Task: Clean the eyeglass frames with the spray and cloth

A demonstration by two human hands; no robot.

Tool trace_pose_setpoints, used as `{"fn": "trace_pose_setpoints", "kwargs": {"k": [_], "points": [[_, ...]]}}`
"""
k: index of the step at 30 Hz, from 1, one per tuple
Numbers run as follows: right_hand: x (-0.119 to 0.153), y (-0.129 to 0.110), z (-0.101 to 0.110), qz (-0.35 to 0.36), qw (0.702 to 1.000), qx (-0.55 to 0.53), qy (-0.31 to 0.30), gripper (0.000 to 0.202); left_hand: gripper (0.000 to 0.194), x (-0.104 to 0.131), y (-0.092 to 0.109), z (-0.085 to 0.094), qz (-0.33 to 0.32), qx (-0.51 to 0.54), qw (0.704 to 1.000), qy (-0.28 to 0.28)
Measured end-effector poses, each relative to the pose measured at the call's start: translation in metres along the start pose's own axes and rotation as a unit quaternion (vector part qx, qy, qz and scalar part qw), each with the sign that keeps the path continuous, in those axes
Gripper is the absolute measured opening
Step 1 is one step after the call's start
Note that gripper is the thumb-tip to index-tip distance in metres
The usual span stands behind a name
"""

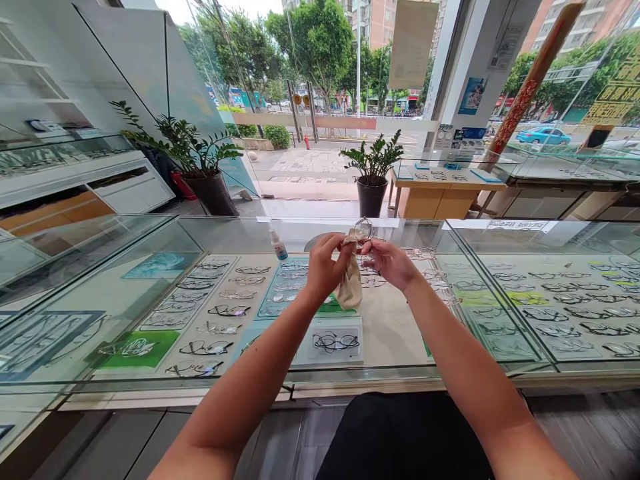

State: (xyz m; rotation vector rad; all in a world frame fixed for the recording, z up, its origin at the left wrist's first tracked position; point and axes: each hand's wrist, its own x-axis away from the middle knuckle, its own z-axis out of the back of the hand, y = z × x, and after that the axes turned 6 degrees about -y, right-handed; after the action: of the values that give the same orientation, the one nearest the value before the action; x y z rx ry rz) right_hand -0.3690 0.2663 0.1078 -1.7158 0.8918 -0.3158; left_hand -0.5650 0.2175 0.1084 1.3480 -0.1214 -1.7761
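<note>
Above the glass counter, my left hand (326, 265) is closed on a beige cloth (351, 287), which hangs down from its fingers. Close beside it on the right, my right hand (393, 263) pinches a pair of thin-framed glasses (364, 230). One round lens stands up between the two hands, and the cloth touches the frame near the left fingertips. The rest of the glasses is partly hidden by my fingers. A small spray bottle (279, 245) with a white top and a blue base stands upright on the counter, left of my left hand.
Inside the glass display counter (300, 375), several rows of glasses lie on trays below my forearms. Beyond the counter stand two potted plants (373, 193) (210, 190) and a wooden cabinet (440, 200). Large windows face a street with trees.
</note>
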Motion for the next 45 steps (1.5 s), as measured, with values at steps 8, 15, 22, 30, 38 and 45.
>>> {"fn": "trace_pose_setpoints", "kwargs": {"k": [8, 15, 22, 30, 38, 45], "points": [[0.000, 0.000, 0.000, 0.004, 1.000, 0.004, -0.001, 0.031, 0.020, 0.001, 0.001, -0.002, 0.008, 0.026, 1.000, -0.007], [0.000, 0.001, 0.001, 0.004, 1.000, 0.007, 0.024, 0.032, 0.033, -0.004, -0.006, -0.003, 0.126, 0.161, 0.977, 0.063], [0.002, -0.004, -0.001, -0.008, 1.000, 0.025, 0.002, 0.032, 0.054, -0.012, -0.032, -0.005, 0.264, 0.386, 0.878, 0.103], [0.000, 0.003, -0.001, -0.017, 0.996, 0.090, -0.005, 0.034, 0.057, -0.011, -0.040, -0.004, 0.304, 0.380, 0.869, 0.092], [0.002, -0.001, -0.006, -0.020, 0.993, 0.117, -0.007, 0.033, 0.055, -0.009, -0.041, -0.006, 0.292, 0.389, 0.874, 0.024], [0.000, 0.005, -0.001, -0.007, 0.989, 0.146, -0.012, 0.032, 0.057, -0.009, -0.043, -0.005, 0.305, 0.390, 0.869, 0.020]]}}
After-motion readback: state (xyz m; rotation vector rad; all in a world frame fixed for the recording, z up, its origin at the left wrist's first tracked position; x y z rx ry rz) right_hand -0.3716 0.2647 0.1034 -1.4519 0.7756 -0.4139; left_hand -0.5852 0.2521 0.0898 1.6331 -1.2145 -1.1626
